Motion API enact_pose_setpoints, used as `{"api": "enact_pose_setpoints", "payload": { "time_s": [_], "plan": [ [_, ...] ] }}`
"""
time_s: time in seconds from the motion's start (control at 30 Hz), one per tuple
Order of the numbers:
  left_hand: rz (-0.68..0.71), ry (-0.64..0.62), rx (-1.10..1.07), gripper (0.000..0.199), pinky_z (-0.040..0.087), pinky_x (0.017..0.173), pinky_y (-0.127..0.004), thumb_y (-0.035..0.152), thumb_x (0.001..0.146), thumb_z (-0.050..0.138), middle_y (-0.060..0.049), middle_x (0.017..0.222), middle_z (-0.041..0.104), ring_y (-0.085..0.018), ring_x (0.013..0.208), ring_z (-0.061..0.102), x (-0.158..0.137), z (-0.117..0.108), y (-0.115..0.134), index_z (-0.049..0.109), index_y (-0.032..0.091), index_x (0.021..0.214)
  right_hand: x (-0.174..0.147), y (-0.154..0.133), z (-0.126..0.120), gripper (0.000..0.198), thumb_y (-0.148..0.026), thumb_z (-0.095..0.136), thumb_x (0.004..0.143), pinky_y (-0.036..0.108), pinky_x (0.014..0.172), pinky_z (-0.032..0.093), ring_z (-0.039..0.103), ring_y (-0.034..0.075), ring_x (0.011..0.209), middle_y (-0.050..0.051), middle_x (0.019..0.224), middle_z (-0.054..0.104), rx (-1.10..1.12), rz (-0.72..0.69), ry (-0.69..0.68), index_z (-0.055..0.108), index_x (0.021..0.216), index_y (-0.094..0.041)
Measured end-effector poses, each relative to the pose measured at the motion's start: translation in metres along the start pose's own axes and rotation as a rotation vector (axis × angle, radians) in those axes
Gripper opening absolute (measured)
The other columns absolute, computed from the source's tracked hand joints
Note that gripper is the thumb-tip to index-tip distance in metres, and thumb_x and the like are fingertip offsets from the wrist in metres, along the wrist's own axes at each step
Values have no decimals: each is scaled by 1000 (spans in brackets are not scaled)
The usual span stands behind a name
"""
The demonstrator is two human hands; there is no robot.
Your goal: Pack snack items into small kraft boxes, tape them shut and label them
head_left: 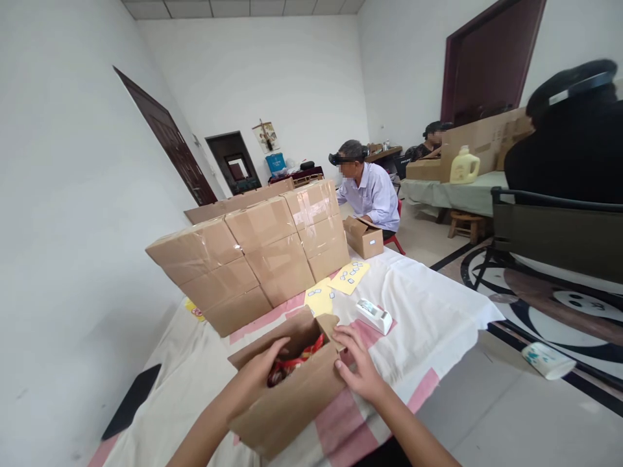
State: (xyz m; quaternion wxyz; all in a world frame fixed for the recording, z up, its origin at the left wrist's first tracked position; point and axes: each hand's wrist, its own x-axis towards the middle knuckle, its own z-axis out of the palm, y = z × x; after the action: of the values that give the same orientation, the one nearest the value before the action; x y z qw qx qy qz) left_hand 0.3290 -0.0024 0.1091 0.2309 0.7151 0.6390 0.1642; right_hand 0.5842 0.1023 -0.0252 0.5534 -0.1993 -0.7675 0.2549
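Between the left hand (257, 371) and the right hand (361, 368), the carton (292, 410) is showing plain brown, and the packet (311, 351) inside it is showing mostly red. Under both hands, the cloth (428, 318) is carrying pink patches on off-white. Beyond the hands, yellow sheets (321, 303) are bearing blue-edged labels (351, 281).

The open carton (292, 408) partly hides the red packaging (313, 350), and the bottom edge crops both forearms (413, 425).

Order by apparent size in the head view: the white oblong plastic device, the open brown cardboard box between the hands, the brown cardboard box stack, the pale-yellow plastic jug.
1. Box stack
2. Open box
3. White device, pale-yellow jug: too alike to rank; jug farther away.
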Motion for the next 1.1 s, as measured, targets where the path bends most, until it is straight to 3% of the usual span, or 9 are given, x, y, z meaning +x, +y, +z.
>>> {"api": "enact_pose_setpoints", "payload": {
  "time_s": [0.07, 0.23, 0.43, 0.57, 0.73, 0.83, 0.93, 1.03, 1.1],
  "plan": [
    [55, 30, 9, 76, 56, 97, -43, 44, 83, 70, -13, 146, 58, -32, 117, 66, -4, -1, 1, 41, 33, 152, -1, 0, 0, 42, -35, 55, 96, 48, 107, 51, 55, 31, 131, 15, 140, 52, -6, -2, 0, 53, 137, -26],
    [247, 168, 122, 50, 49, 109, -42, 39, 91, 64, -8, 145, 58, -29, 132, 56, -17, -3, -1, 56, 35, 140, -4, 0, -1, 43, -35, 55, 96, 49, 107, 50, 55, 32, 131, 15, 140, 52, -26, -20, 15, 52, 137, -26],
    [359, 523, 70, 26, 57, 92, -44, 33, 94, 56, -10, 115, 71, -30, 109, 66, -46, 0, -29, 70, 31, 116, -3, -5, 2, 52, -47, 52, 97, 53, 112, 46, 46, 34, 141, 16, 149, 44, 13, 15, 68, 44, 144, -27],
    [304, 554, 60, 28, 57, 94, -46, 37, 92, 58, -9, 120, 71, -31, 113, 65, -52, 16, -47, 71, 33, 117, 4, -24, 12, 80, -61, 52, 95, 56, 115, 41, 43, 35, 143, 18, 150, 45, 161, 72, 36, 19, 159, -26],
    [227, 618, -83, 29, 59, 93, -45, 44, 95, 55, -9, 121, 72, -31, 113, 67, -50, 27, -61, 74, 33, 114, 17, -43, 19, 55, -58, 62, 91, 48, 103, 50, 56, 31, 124, 11, 125, 63, 264, 2, -123, 55, 138, -32],
    [279, 751, -301, 44, 60, 91, -47, 60, 95, 47, -10, 111, 75, -33, 107, 70, -59, 19, -61, 77, 29, 106, 17, -47, 20, 50, -44, 65, 91, 46, 102, 50, 58, 29, 121, 11, 126, 62, 256, 101, -108, 53, 137, -29],
    [339, 729, -440, 56, 59, 93, -52, 63, 98, 32, -10, 116, 75, -35, 110, 70, -70, 12, -50, 72, 29, 117, 14, -52, 23, 61, -31, 63, 91, 44, 107, 48, 55, 28, 127, 12, 136, 55, 252, 229, -104, 39, 147, -28],
    [220, 688, 57, 37, 47, 107, -57, 44, 95, 54, -7, 144, 61, -37, 136, 52, -70, 13, -32, 66, 35, 129, 17, -61, 28, 72, -23, 59, 90, 45, 113, 44, 48, 28, 135, 12, 144, 45, 228, 262, -40, 26, 153, -30],
    [144, 713, 427, 45, 34, 113, -62, 37, 93, 58, -8, 158, 45, -40, 148, 35, -65, 18, -24, 60, 34, 138, 24, -65, 30, 77, -19, 58, 87, 47, 117, 40, 41, 28, 141, 12, 151, 37, 191, 254, -11, 23, 155, -32]
  ]
}}
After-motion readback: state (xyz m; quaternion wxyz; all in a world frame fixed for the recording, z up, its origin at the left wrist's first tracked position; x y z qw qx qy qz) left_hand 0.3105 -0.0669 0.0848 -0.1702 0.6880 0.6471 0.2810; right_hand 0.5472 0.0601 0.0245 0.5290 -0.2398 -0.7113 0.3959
